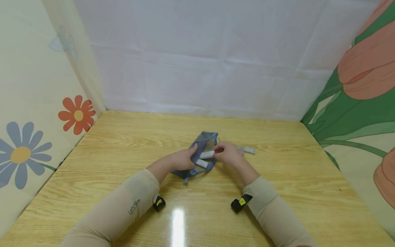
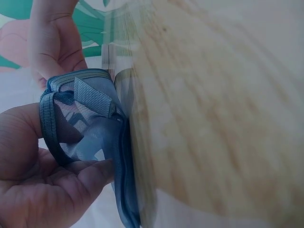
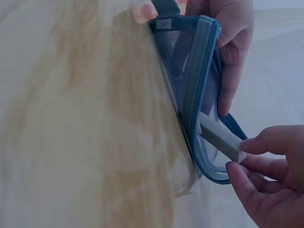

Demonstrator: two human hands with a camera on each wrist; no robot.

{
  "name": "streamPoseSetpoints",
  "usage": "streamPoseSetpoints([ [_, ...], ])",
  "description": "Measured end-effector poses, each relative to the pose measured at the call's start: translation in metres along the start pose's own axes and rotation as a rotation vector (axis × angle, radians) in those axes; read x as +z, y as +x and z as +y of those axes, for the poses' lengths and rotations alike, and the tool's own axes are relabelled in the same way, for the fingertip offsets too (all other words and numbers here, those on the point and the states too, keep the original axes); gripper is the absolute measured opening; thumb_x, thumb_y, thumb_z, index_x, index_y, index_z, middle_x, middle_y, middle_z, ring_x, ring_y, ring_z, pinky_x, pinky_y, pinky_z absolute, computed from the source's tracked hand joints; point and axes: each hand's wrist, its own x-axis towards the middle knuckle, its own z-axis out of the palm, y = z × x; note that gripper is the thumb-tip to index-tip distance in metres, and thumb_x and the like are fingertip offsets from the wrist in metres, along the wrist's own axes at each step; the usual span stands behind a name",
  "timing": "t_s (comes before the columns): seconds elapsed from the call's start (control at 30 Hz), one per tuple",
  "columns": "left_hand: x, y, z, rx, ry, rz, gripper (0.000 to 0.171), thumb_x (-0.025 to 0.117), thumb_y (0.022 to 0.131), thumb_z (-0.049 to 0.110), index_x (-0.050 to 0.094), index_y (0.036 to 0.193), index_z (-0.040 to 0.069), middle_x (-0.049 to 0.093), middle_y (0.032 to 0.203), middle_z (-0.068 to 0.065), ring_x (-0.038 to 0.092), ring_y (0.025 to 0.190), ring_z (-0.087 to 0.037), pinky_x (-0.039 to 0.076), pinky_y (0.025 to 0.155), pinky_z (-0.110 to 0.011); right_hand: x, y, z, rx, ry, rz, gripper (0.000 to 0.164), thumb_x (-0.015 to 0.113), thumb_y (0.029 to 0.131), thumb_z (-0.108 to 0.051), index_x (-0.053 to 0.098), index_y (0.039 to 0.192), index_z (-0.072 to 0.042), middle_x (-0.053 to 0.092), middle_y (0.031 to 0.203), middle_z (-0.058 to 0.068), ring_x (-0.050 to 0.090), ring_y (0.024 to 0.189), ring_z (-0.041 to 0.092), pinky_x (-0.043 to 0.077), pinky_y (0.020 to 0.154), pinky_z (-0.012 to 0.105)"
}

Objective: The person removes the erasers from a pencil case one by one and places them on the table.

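Observation:
A blue-trimmed mesh zipper pouch (image 1: 203, 137) lies on the table with its mouth open toward the right. My left hand (image 1: 184, 159) grips the pouch's near-left side, thumb on top and fingers against the mesh. With thumb and fingertips, my right hand (image 1: 229, 153) pinches the outer end of a white rectangular bar (image 1: 207, 155), which looks like an eraser. The bar's other end (image 3: 216, 133) reaches inside the pouch mouth. A second white bar (image 1: 202, 163) lies in the pouch, just nearer to me.
Right behind my right hand, a white and grey stick-shaped piece (image 1: 249, 150) lies on the wooden table (image 1: 277, 164), beside a partly hidden pink piece (image 1: 240, 152). White cloth (image 1: 200, 68) hangs at the back, and flower-printed panels stand at both sides.

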Motion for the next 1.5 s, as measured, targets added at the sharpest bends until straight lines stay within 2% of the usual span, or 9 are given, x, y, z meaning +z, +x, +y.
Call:
streamPoseSetpoints([
  [0.23,-0.001,0.000,0.000,0.003,0.005,-0.010,0.088,0.056,0.081,0.007,-0.002,0.148,0.014,0.026,0.147,-0.016,0.049,0.091,-0.023,0.037,0.076,-0.032,-0.014,-0.004,0.004,-0.047,0.118,0.014,0.019,0.068,0.076,-0.006,0.069,0.095,-0.003,0.066,0.087,0.006,0.058,0.081,0.018,0.046,0.073,0.029],
  [0.33,-0.001,0.000,0.000,0.008,0.003,-0.008,0.088,0.056,0.081,0.007,-0.002,0.148,0.014,0.026,0.147,-0.016,0.049,0.094,-0.023,0.037,0.076,-0.032,-0.021,-0.006,0.007,-0.056,0.148,0.004,0.021,0.067,0.077,-0.006,0.068,0.098,-0.002,0.066,0.090,0.008,0.058,0.082,0.017,0.046,0.072,0.027],
  [0.53,0.000,-0.001,0.000,0.007,0.019,-0.005,0.088,0.056,0.082,0.008,-0.002,0.147,0.013,0.023,0.148,-0.015,0.043,0.109,-0.022,0.036,0.082,-0.033,-0.041,-0.012,0.016,-0.015,0.189,-0.006,0.026,0.065,0.081,-0.008,0.065,0.106,-0.001,0.065,0.096,0.011,0.057,0.084,0.020,0.047,0.071,0.029],
  [0.73,0.000,0.001,0.000,0.003,0.023,-0.012,0.088,0.056,0.082,0.008,-0.002,0.147,0.013,0.022,0.149,-0.014,0.043,0.109,-0.023,0.036,0.083,-0.033,-0.061,-0.015,0.034,0.026,0.274,0.006,0.026,0.064,0.083,-0.010,0.064,0.108,-0.001,0.063,0.098,0.013,0.058,0.087,0.022,0.049,0.075,0.033],
  [0.9,0.000,0.001,0.000,0.006,0.025,-0.012,0.088,0.056,0.081,0.009,-0.002,0.148,0.013,0.023,0.149,-0.015,0.042,0.112,-0.022,0.035,0.086,-0.034,-0.076,-0.021,0.046,0.031,0.270,0.040,0.027,0.063,0.084,-0.010,0.062,0.109,0.001,0.063,0.101,0.015,0.056,0.090,0.022,0.045,0.081,0.037],
  [1.17,0.001,0.001,-0.001,0.004,0.014,0.009,0.088,0.056,0.081,0.008,0.000,0.148,0.013,0.023,0.148,-0.017,0.041,0.114,-0.024,0.035,0.090,-0.035,-0.093,-0.030,0.066,0.023,0.247,0.090,0.029,0.061,0.085,-0.009,0.060,0.110,0.006,0.061,0.107,0.020,0.053,0.089,0.016,0.042,0.079,0.031],
  [1.4,0.002,-0.001,-0.002,0.018,-0.032,-0.001,0.087,0.054,0.081,0.005,-0.003,0.147,0.012,0.014,0.151,-0.012,0.029,0.129,-0.022,0.031,0.091,-0.035,-0.102,-0.035,0.082,0.084,0.258,0.104,0.031,0.060,0.087,-0.011,0.058,0.113,0.005,0.058,0.110,0.020,0.051,0.098,0.025,0.039,0.088,0.040],
  [1.5,0.002,-0.001,-0.001,0.020,-0.022,0.001,0.087,0.054,0.081,0.005,-0.003,0.147,0.012,0.015,0.151,-0.012,0.032,0.126,-0.022,0.032,0.090,-0.035,-0.104,-0.038,0.086,0.078,0.254,0.123,0.031,0.062,0.085,-0.012,0.059,0.111,0.006,0.060,0.106,0.017,0.052,0.096,0.024,0.040,0.086,0.040],
])
